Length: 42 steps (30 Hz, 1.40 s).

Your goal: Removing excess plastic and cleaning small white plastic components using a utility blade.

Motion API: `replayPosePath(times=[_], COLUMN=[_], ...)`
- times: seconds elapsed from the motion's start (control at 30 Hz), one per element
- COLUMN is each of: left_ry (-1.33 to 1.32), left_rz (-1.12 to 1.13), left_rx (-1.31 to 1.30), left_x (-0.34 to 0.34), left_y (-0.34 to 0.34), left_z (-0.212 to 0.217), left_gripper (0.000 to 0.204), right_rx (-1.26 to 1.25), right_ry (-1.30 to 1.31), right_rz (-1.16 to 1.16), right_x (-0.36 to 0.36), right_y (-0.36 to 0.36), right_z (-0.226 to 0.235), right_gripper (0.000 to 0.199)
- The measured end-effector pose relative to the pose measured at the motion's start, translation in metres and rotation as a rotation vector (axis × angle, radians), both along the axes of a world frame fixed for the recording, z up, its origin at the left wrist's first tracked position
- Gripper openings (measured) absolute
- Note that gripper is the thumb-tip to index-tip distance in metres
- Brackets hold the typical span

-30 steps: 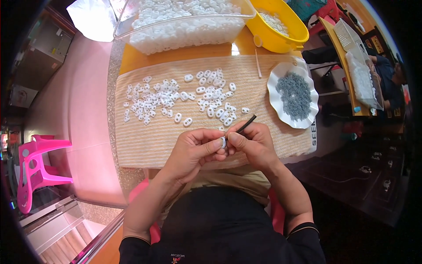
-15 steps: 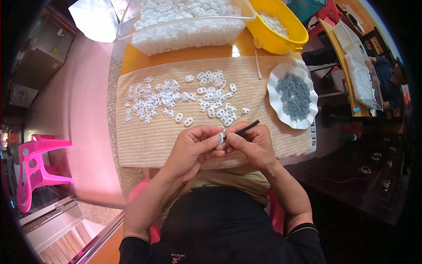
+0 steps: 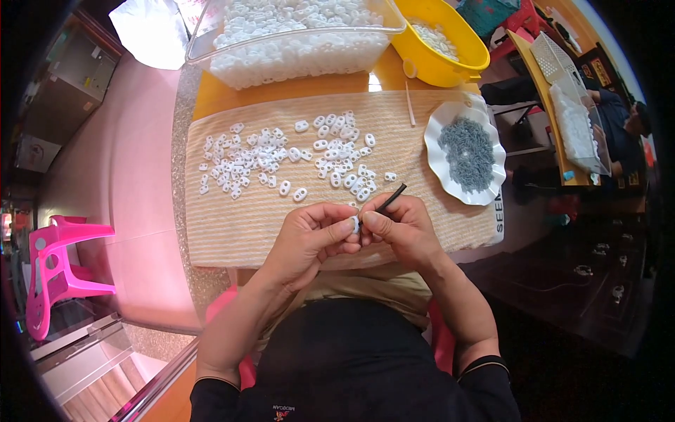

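Observation:
Close to the near edge of the cloth-covered table, my two hands meet fingertip to fingertip. A small white plastic piece [image 3: 356, 225] is pinched between the thumb and fingers of my left hand [image 3: 309, 235]. My right hand [image 3: 406, 228] grips a thin black stick [image 3: 392, 197], whose upper end points away to the right; its lower end is hidden by the fingers at the white piece. Beyond my hands lie a loose heap of small white pieces with holes [image 3: 246, 162] on the left and a second group of white two-hole pieces [image 3: 341, 149] in the middle.
A wavy-rimmed white plate [image 3: 437, 169] of small grey parts [image 3: 470, 156] stands at right. At the back are a clear box [image 3: 302, 67] full of white pieces, a yellow basin [image 3: 470, 69] and a thin pale stick [image 3: 410, 105]. A pink stool [image 3: 67, 271] stands left; another person sits far right.
The black stick has tilted a little more upright in my right hand. My left hand keeps its pinch on the white piece. The view has shifted slightly.

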<state>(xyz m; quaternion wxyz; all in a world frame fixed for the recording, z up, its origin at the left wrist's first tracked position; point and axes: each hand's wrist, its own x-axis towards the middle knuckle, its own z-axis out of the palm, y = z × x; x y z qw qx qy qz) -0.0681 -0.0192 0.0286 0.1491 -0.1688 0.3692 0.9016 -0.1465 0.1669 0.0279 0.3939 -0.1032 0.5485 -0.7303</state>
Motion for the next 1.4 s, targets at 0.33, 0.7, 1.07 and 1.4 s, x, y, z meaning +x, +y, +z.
replayPosePath(times=[0.33, 0.7, 1.07, 1.4], left_ry=[-0.016, -0.001, 0.025, 0.033], left_rz=[-0.014, 0.036, -0.031, -0.085], left_rx=[-0.042, -0.064, -0.027, -0.035], left_x=[0.001, 0.002, 0.004, 0.004], left_y=[-0.003, -0.003, -0.004, -0.005], left_z=[0.003, 0.002, 0.002, 0.007], left_gripper=[0.02, 0.019, 0.019, 0.022], right_rx=[0.002, 0.138, 0.13, 0.062], right_ry=[0.041, 0.913, 0.818, 0.465], right_rz=[0.011, -0.099, 0.003, 0.064], right_x=[0.004, 0.006, 0.004, 0.003], right_y=[-0.002, -0.009, 0.0, 0.005], right_z=[0.006, 0.004, 0.004, 0.007], right_gripper=[0.011, 0.013, 0.01, 0.007])
